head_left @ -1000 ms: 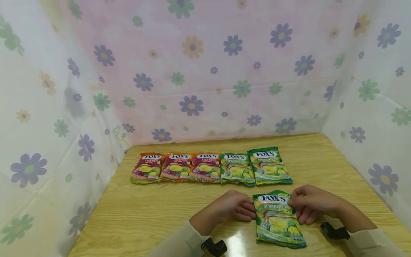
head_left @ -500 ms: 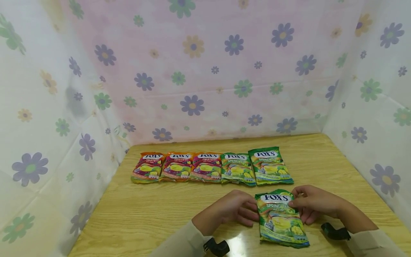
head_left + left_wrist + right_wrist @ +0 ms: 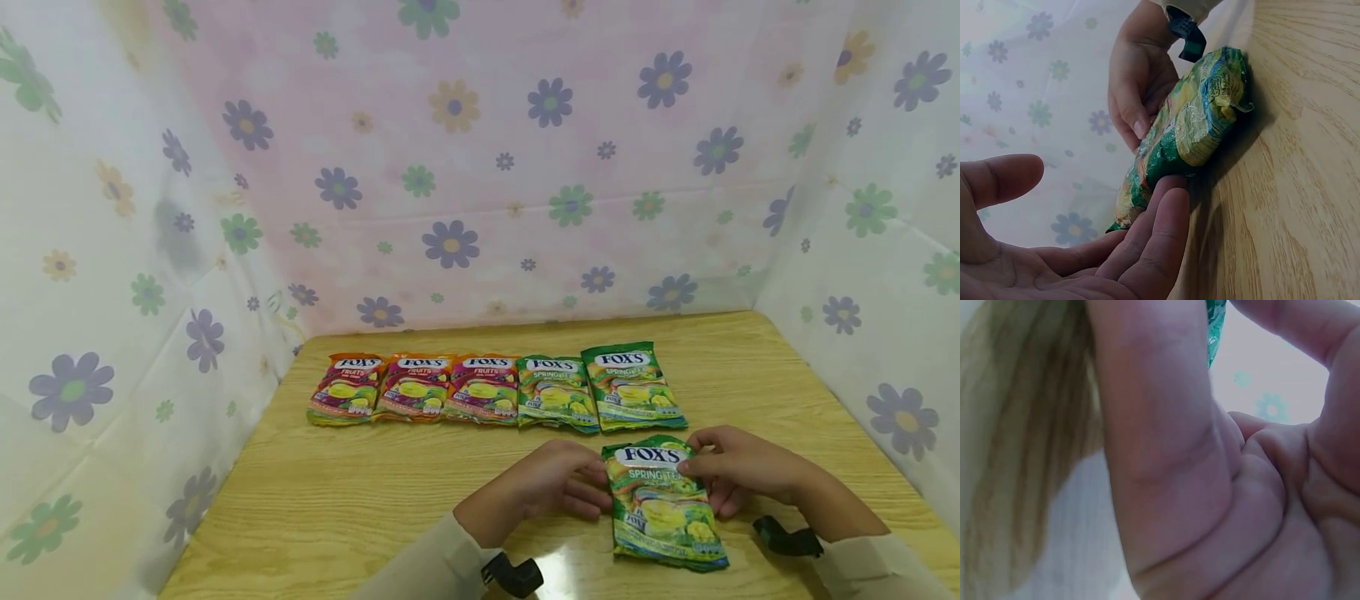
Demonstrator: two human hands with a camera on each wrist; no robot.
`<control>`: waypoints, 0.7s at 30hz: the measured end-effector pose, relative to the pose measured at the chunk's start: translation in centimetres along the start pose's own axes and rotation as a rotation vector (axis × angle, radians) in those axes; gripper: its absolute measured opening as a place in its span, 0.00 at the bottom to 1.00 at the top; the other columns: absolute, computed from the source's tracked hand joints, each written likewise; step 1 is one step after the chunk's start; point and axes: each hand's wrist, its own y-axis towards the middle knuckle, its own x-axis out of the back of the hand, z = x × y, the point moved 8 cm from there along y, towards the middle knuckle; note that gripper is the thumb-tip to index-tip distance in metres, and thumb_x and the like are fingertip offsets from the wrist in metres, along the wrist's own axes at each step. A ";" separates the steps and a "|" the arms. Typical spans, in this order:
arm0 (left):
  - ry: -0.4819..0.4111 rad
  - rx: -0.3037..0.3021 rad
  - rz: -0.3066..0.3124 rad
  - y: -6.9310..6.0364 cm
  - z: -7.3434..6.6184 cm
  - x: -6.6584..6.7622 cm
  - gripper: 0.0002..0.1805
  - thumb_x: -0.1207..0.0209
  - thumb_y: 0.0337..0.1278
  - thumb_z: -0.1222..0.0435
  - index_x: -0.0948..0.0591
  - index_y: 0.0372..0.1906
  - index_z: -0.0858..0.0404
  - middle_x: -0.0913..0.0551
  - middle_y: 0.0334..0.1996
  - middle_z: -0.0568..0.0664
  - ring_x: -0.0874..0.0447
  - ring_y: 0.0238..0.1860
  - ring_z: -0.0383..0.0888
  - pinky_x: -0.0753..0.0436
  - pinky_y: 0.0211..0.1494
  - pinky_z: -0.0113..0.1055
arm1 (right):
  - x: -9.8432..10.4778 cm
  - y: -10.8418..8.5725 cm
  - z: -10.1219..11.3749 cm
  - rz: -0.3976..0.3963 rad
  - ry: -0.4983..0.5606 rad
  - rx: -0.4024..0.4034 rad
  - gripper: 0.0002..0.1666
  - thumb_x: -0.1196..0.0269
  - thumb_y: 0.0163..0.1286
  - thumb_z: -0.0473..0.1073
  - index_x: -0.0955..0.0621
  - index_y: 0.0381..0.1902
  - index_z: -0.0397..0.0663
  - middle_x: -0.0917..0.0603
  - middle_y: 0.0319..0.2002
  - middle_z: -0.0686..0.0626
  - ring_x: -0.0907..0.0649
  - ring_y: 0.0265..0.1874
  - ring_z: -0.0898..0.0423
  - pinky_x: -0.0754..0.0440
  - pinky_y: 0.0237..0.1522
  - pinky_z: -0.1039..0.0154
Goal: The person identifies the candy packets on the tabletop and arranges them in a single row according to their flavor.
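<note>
A green candy bag (image 3: pixel 660 512) marked Fox's Spring Tea lies face up near the front of the table, its near corner tilted a little off the wood in the left wrist view. My right hand (image 3: pixel 757 471) pinches its upper right edge, thumb on the front and fingers behind. At the left edge, my left hand (image 3: pixel 551 483) touches the bag with fairly straight fingers (image 3: pixel 1166 231), the thumb held away from it. Only a green sliver of the bag (image 3: pixel 1215 328) shows past the fingers in the right wrist view.
Behind, several candy bags form a row: orange-red Fruits bags (image 3: pixel 412 390) on the left, a green Spring Tea bag (image 3: pixel 557 396) and another green bag (image 3: pixel 633 387) on the right. Flowered cloth (image 3: pixel 480 192) walls the wooden table (image 3: pixel 337 508) at the back and sides.
Both hands and the green candy bag have shifted slightly to the right and away from the table's front. The row of bags stays in place.
</note>
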 end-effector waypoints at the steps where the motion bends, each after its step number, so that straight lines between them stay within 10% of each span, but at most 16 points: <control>1: 0.000 0.000 0.001 0.1 0.0 0.0 0.18 0.43 0.71 0.58 0.19 0.55 0.67 0.19 0.51 0.59 0.10 0.48 0.56 0.10 0.51 0.45 | 0.1 0.0 0.1 -0.006 -0.006 0.000 0.19 0.41 0.80 0.48 0.27 0.51 0.34 0.16 0.27 0.45 0.13 0.21 0.55 0.10 0.27 0.54; 21: -0.036 -0.080 0.020 1.7 -1.5 -0.5 0.26 0.46 0.75 0.58 0.27 0.68 0.71 0.17 0.52 0.55 0.12 0.55 0.60 0.12 0.57 0.47 | 2.8 -0.7 1.3 -0.112 -0.066 0.023 0.36 0.42 0.81 0.50 0.38 0.69 0.25 0.15 0.29 0.42 0.13 0.23 0.51 0.10 0.29 0.47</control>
